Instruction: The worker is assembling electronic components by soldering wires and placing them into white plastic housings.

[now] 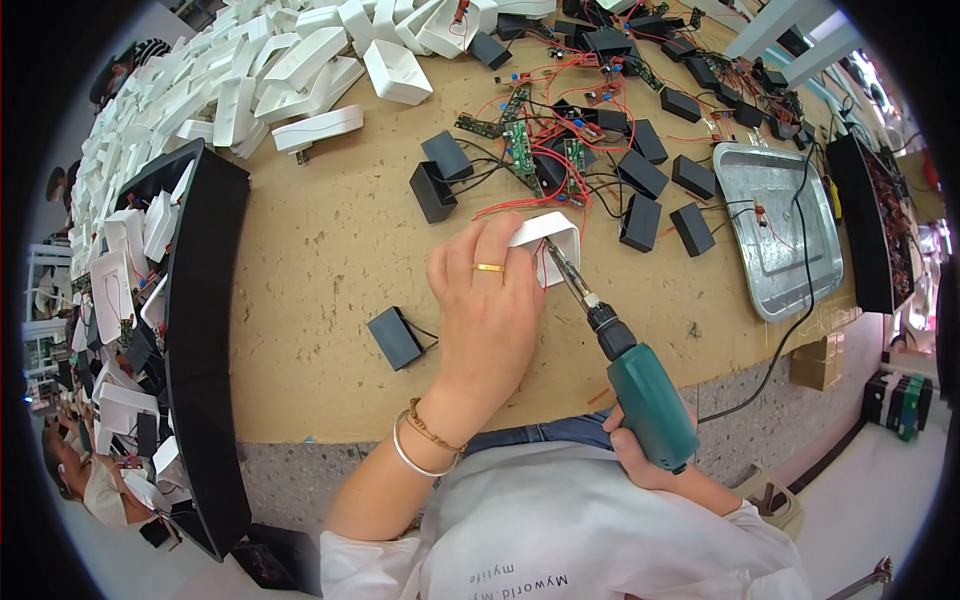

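Observation:
My left hand (487,305), a gold ring on one finger, is closed around a white plastic housing (549,229) and steadies it over the table. A red wire shows at the housing's open side. In my right hand (632,452) is a green corded electric screwdriver (648,398). Its metal tip reaches into the housing; where exactly it touches inside is hidden. Left of my wrist lies a black plastic box (396,338) with a short dark cable. Just beyond the housing, green circuit boards (520,150) with red wires lie among several black boxes (642,175).
White housings (300,65) are heaped at the far left. A black bin (205,330) with more housings stands along the left edge. To the right are a metal tray (775,225), crossed by the screwdriver's black cord (803,260), and a black bin of small parts (880,230).

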`<move>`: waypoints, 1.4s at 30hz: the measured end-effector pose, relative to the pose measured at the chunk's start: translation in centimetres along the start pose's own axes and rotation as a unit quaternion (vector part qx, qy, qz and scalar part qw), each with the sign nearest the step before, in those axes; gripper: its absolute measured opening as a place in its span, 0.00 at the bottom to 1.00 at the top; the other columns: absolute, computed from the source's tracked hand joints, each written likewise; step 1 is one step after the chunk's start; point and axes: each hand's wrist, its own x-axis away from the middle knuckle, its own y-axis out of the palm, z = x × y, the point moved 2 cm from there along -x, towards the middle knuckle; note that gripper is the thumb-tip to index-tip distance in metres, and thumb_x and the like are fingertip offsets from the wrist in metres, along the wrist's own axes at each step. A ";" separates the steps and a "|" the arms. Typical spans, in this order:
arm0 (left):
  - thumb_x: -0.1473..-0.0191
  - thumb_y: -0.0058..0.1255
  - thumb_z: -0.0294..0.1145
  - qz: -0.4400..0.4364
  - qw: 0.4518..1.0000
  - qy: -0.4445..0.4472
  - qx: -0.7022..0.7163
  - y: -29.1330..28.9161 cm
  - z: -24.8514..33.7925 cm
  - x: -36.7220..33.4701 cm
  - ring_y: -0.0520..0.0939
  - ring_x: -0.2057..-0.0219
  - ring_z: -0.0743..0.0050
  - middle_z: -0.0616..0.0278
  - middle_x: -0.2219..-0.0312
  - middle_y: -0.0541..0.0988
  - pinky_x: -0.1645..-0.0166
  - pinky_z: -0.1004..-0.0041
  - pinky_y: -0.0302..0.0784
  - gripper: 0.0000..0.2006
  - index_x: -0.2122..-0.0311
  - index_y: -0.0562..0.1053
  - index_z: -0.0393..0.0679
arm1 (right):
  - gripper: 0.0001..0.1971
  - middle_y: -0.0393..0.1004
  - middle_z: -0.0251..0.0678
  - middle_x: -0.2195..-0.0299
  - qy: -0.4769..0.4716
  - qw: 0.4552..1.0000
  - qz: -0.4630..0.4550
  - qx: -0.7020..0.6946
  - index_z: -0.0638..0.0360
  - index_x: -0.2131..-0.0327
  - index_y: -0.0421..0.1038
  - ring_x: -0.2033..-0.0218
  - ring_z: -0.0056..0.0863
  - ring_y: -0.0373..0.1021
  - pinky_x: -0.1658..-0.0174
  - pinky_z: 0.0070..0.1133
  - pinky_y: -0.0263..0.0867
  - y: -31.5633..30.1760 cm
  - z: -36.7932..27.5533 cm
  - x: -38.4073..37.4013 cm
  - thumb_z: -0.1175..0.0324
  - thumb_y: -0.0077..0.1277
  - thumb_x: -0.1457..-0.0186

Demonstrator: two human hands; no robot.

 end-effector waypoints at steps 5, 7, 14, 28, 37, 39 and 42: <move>0.60 0.55 0.21 0.003 1.000 0.001 -0.003 0.2 -0.1 0.1 0.68 0.54 0.58 0.62 0.56 0.70 0.49 0.61 0.60 0.09 0.72 0.69 0.40 | 0.18 0.71 0.36 0.75 0.007 1.000 0.010 -0.006 0.69 0.60 0.68 0.77 0.24 0.69 0.70 0.21 0.66 0.2 0.2 -0.2 0.74 0.56 0.57; 0.60 0.55 0.21 0.003 1.000 -0.001 -0.005 0.2 -0.1 0.1 0.68 0.54 0.58 0.62 0.56 0.70 0.50 0.60 0.59 0.08 0.72 0.69 0.41 | 0.17 0.71 0.36 0.75 -0.003 1.000 0.011 0.007 0.69 0.60 0.68 0.77 0.25 0.69 0.70 0.21 0.66 0.3 0.1 -0.3 0.73 0.56 0.56; 0.61 0.55 0.21 -0.003 1.000 -0.004 -0.006 0.1 -0.1 0.1 0.67 0.53 0.58 0.62 0.56 0.69 0.49 0.60 0.59 0.09 0.71 0.70 0.41 | 0.15 0.71 0.37 0.76 0.078 0.997 0.011 -0.008 0.68 0.63 0.69 0.75 0.28 0.69 0.70 0.22 0.66 0.5 0.8 0.7 0.73 0.56 0.55; 0.60 0.55 0.22 -0.004 1.000 -0.002 0.001 0.1 -0.2 0.1 0.68 0.54 0.58 0.62 0.56 0.70 0.50 0.61 0.59 0.08 0.71 0.69 0.41 | 0.08 0.70 0.36 0.75 0.150 0.984 0.053 -0.076 0.64 0.70 0.70 0.75 0.27 0.68 0.70 0.22 0.64 0.7 0.3 0.5 0.72 0.55 0.55; 0.60 0.55 0.21 -0.006 1.000 -0.002 -0.001 0.1 -0.1 0.1 0.68 0.54 0.58 0.61 0.56 0.70 0.50 0.61 0.59 0.08 0.71 0.69 0.41 | 0.09 0.71 0.36 0.74 0.127 0.989 0.042 -0.057 0.64 0.68 0.70 0.76 0.26 0.68 0.71 0.21 0.64 0.5 0.6 0.6 0.73 0.55 0.54; 0.60 0.55 0.22 -0.007 1.000 -0.002 0.001 0.0 -0.1 0.1 0.68 0.54 0.58 0.62 0.56 0.69 0.50 0.61 0.59 0.08 0.71 0.69 0.41 | 0.09 0.71 0.36 0.74 0.138 0.987 0.050 -0.068 0.64 0.67 0.70 0.76 0.25 0.68 0.71 0.21 0.64 0.6 1.0 1.0 0.73 0.55 0.54; 0.60 0.55 0.22 -0.008 1.000 -0.003 0.004 0.0 -0.1 0.1 0.68 0.54 0.58 0.62 0.56 0.69 0.50 0.60 0.59 0.08 0.72 0.69 0.41 | 0.10 0.71 0.35 0.74 0.154 0.983 0.055 -0.082 0.65 0.67 0.70 0.75 0.24 0.68 0.70 0.20 0.64 0.6 0.6 0.7 0.72 0.55 0.54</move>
